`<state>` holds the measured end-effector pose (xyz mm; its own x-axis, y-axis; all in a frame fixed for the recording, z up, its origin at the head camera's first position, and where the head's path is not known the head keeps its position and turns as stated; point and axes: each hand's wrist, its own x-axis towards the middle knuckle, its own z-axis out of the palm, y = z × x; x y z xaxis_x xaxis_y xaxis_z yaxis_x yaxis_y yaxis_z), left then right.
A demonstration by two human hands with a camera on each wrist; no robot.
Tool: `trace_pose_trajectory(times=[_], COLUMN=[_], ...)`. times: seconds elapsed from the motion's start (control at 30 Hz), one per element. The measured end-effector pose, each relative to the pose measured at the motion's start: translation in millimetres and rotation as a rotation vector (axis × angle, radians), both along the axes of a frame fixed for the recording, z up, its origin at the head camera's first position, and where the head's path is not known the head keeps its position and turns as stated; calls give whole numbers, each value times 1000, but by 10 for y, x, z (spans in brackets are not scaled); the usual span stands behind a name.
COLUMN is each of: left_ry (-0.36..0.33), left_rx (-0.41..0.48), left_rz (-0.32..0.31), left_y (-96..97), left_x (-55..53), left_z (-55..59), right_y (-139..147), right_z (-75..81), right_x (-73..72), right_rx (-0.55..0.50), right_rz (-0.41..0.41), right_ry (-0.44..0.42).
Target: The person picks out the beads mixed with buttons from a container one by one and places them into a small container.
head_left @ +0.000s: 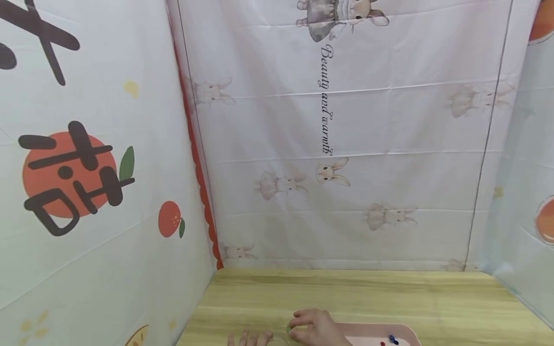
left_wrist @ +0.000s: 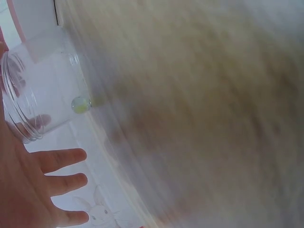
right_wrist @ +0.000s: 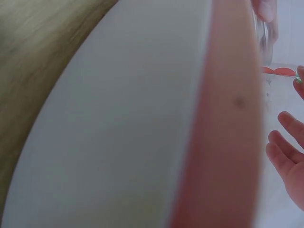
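My left hand (head_left: 251,339) holds a clear jar (left_wrist: 50,85) near its threaded mouth, with finger parts showing through the wall. Its other three fingers stretch out straight beside the jar. Down at the jar's base sits a glassy marble (left_wrist: 80,105) with yellow-green in it. Just right of the jar, my right hand (head_left: 319,329) pinches a small green marble (head_left: 289,329) between thumb and fingertip. In the right wrist view that green marble (right_wrist: 298,76) shows at the right edge, the hand's other fingers (right_wrist: 285,142) being loosely spread.
A pink tray (head_left: 381,327) lies on the wooden table (head_left: 346,288) beneath and right of my right hand. Small blue pieces (head_left: 393,339) and a red piece (head_left: 383,343) are in it. Printed cloth hangings (head_left: 346,120) enclose the table at the back and sides.
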<state>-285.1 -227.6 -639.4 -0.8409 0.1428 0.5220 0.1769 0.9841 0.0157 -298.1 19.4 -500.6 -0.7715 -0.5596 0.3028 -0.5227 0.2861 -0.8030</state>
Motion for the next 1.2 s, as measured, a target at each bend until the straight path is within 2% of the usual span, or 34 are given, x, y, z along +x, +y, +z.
trace_pose_trajectory(times=[0.1, 0.17, 0.27, 0.37, 0.43, 0.57, 0.63, 0.73, 0.8, 0.9, 1.1, 1.2], left_ry=[-24, -5, -57, -112, -141, -220, -269, -348, -383, -386, -401, -398], left_rx=[6, 19, 8, 5, 33, 136, 181, 180, 179, 178, 142, 147], left_rz=[-13, -12, -3, 10, -1, -30, -31, -15, -13, -26, -29, -23], left_y=[24, 27, -1, -3, 14, 98, 140, 167, 165, 145, 125, 139], left_x=[32, 11, -55, -60, -9, 179, 256, 305, 307, 293, 323, 331], left_z=[20, -27, -125, -126, -31, 336, 514, 683, 742, 781, 851, 833], right_y=[-4, -8, -17, -27, -35, -45, -49, -62, -78, -110, -182, -218], right_z=[-29, -43, -43, -51, -56, -58, -52, -46, -43, -37, -55, -89], right_x=[9, 12, 15, 12, 3, -10, -8, 2, 13, 26, 36, 42], right_rx=[5, 7, 16, 39, 64, 88, 93, 95, 91, 80, 94, 91], right_rz=[-4, -3, 2, 1, -2, 23, 39, 53, 56, 62, 55, 55], right_ry=[-38, -45, -29, 18, 54, 104, 100, 62, 13, -40, -23, -27])
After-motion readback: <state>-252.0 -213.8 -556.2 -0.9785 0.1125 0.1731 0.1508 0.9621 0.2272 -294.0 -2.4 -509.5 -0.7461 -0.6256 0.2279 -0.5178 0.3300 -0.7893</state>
